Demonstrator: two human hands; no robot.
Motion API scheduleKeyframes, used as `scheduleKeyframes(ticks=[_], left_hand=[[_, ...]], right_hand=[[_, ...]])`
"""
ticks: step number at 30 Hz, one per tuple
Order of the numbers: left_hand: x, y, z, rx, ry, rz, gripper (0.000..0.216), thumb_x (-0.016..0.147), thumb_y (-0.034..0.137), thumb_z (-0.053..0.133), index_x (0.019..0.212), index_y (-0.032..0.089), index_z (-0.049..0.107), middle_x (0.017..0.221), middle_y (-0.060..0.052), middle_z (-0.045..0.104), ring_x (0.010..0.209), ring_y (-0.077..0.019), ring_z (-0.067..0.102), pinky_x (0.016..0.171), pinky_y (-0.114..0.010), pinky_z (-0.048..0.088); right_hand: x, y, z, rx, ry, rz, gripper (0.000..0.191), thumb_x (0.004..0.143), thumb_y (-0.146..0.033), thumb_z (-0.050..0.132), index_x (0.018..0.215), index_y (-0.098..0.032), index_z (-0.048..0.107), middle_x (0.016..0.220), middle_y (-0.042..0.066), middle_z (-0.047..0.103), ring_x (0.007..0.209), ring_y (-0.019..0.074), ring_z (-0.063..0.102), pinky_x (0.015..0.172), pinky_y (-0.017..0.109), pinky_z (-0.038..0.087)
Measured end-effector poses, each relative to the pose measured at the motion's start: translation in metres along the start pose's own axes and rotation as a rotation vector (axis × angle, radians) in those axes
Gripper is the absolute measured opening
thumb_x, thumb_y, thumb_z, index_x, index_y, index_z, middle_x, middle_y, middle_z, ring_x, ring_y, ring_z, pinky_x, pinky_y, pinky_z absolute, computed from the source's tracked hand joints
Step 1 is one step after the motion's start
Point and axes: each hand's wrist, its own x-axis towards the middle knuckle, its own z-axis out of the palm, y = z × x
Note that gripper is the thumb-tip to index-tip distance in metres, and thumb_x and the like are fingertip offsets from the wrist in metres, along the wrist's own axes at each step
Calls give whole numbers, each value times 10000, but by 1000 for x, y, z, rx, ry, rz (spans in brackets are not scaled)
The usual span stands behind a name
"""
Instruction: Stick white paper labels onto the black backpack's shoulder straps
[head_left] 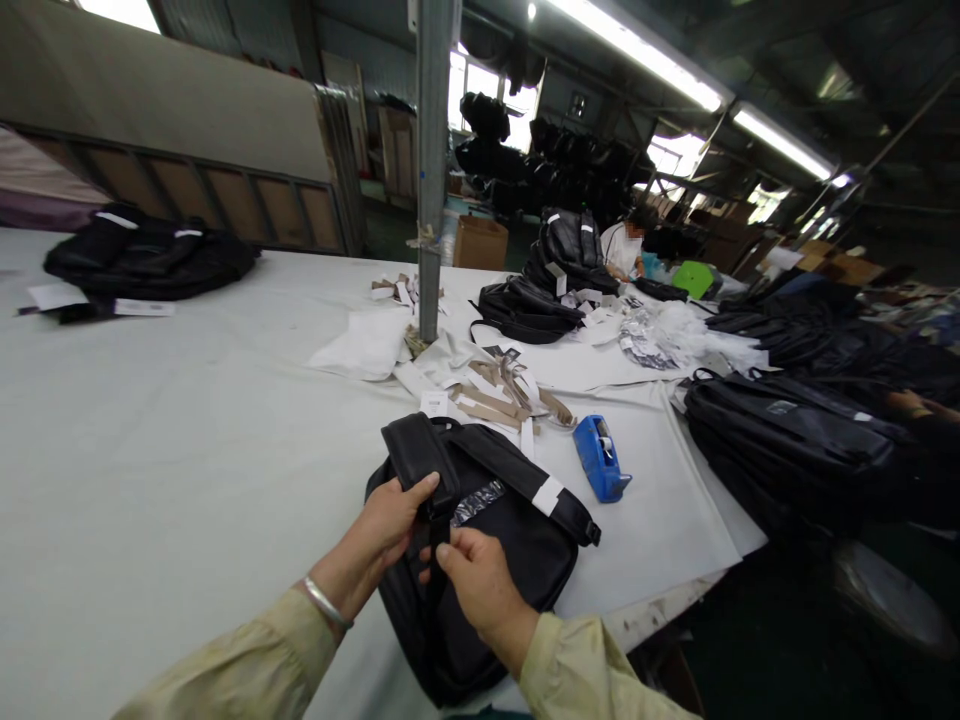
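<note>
A: Where is the backpack (pixel 517 570) placed?

B: It is laid on the white table (pixel 225 400), close to the side where it is being worked on, with its straps facing up. Whether its lower end is supported by the table all the way cannot be told.

A: And how are the hands occupied?

B: The lower end of the left padded strap (pixel 416 450) is gripped by the left hand (pixel 390 515), with the thumb laid on top. The thin strap (pixel 439 540) just below is pinched between thumb and fingers by the right hand (pixel 480 575).

A: What could be spoiled from here?

B: The thin strap could be twisted if it is pulled at a slant, since the two grips are set so close together. The whole bag might also be dragged askew by a hard tug, as no hand is left to steady its body.

A: Is anything nearby at risk?

B: The blue tape dispenser (pixel 598 460) is set just beside the bag's upper right, so it could be knocked if the bag were swung that way. The brown strips (pixel 487 400) beyond the top could be scattered by the same push. The white slip (pixel 547 495) around the right padded strap (pixel 499 455) might be creased or torn if it were caught by a sleeve.
</note>
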Motion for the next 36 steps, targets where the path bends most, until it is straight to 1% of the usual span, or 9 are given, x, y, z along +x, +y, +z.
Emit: scheduleKeyframes(ticks=[4,11,16,20,24,27,29,33,36], left_hand=[[5,16,3,-27,6,4,149,753,157,738,861,124,641,728,-94,720,609,-209,666,523,-302,571],[16,41,10,-12,-50,23,234,694,249,800,766,127,615,643,-58,667,553,-185,620,460,-260,514],[9,58,14,19,-171,2,245,749,318,751,774,132,594,603,-49,624,451,-170,553,369,-253,443],[2,66,16,28,-209,35,341,717,382,787,869,134,608,665,-62,650,482,-187,575,399,-282,472],[5,77,17,36,-79,132,386,637,302,827,914,129,621,726,-65,685,599,-206,639,508,-292,524],[10,85,15,61,-6,163,365,615,306,814,872,118,635,690,-65,681,590,-218,637,518,-315,527],[14,86,14,78,40,193,336,611,314,799,829,124,630,653,-46,663,559,-198,611,499,-291,502],[17,79,12,126,77,247,327,624,377,788,772,133,626,609,-23,635,536,-176,571,496,-261,453],[6,73,7,173,39,256,387,610,438,818,785,131,658,649,-39,660,602,-206,598,530,-269,460]], right_hand=[[-2,10,-3,-2,21,66,255,746,-384,686,793,-136,720,690,56,719,578,166,645,572,273,488],[37,-36,7,1,85,-82,194,739,-346,659,781,-158,680,679,29,718,591,177,661,628,308,538],[50,-61,14,-27,162,-134,182,743,-298,649,857,-162,610,663,19,709,549,179,671,570,290,530],[49,-71,16,-99,221,-144,294,729,-264,662,975,-175,527,655,-4,707,486,165,651,485,258,501],[39,-54,16,-102,69,-43,522,687,-274,707,1154,-147,514,649,-9,708,477,172,647,471,260,499],[30,-24,13,-103,-106,199,407,635,-343,744,956,-123,626,630,20,697,473,161,629,438,240,464],[27,-3,9,-130,-181,304,306,628,-378,746,765,-132,627,648,40,701,462,139,604,435,238,460],[29,21,-2,-338,-182,301,271,686,-342,704,570,-192,511,461,-25,569,402,130,533,414,236,420],[37,23,-10,-639,-148,133,250,721,-285,673,529,-211,532,423,-23,536,453,151,555,486,251,430]])
